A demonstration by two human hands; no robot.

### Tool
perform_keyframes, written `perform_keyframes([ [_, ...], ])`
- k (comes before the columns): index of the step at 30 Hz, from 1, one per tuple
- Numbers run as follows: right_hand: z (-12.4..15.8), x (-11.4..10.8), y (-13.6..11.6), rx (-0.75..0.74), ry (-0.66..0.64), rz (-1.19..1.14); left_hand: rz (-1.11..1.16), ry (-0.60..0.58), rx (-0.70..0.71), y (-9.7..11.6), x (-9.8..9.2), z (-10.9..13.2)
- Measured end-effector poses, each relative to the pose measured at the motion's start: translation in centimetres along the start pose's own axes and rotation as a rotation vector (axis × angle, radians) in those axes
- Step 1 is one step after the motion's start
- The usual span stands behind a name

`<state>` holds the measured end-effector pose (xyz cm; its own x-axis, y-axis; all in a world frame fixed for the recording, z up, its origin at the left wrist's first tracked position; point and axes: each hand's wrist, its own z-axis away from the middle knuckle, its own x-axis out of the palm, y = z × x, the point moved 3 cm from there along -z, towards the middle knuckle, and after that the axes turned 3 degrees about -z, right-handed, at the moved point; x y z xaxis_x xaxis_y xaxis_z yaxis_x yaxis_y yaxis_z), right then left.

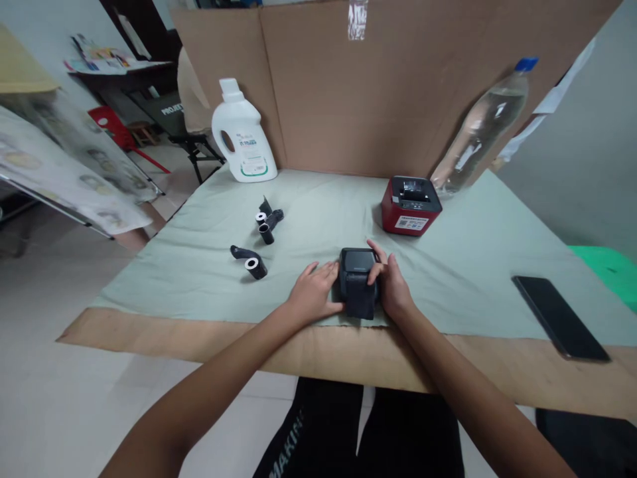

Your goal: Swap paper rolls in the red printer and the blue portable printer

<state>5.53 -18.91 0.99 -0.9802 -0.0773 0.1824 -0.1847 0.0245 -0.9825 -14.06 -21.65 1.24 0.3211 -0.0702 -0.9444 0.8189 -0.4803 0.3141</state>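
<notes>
A small black boxy device, which looks like a portable printer (359, 259), sits near the table's front edge. From its front hangs a strip of black paper (360, 299). My left hand (314, 292) holds the printer's left side, thumb by the lower front corner and fingers along the edge. On the opposite side, my right hand (392, 287) is closed around the right edge, with bent fingers over the upper face and the top of the strip. To the left lie a black roll with a white core (257, 267) and a cluster of small black rolls (266, 232).
At the back stand a white jug (245, 139) and a red and black printer (412, 207). A clear bottle with a blue cap (480, 136) leans against the cardboard panel (343, 99). A dark phone (560, 317) lies at right. Another person sits beyond the panel at left.
</notes>
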Motion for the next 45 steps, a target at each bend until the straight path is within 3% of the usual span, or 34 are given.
perform_keyframes([
  [15,-0.2,-0.5,0.9,-0.029,0.031,0.132,0.008,0.039,0.056,-0.5,0.7,-0.3],
  [45,-0.1,-0.3,0.4,-0.098,0.04,0.123,0.053,0.005,-0.014,-0.3,0.7,-0.2],
])
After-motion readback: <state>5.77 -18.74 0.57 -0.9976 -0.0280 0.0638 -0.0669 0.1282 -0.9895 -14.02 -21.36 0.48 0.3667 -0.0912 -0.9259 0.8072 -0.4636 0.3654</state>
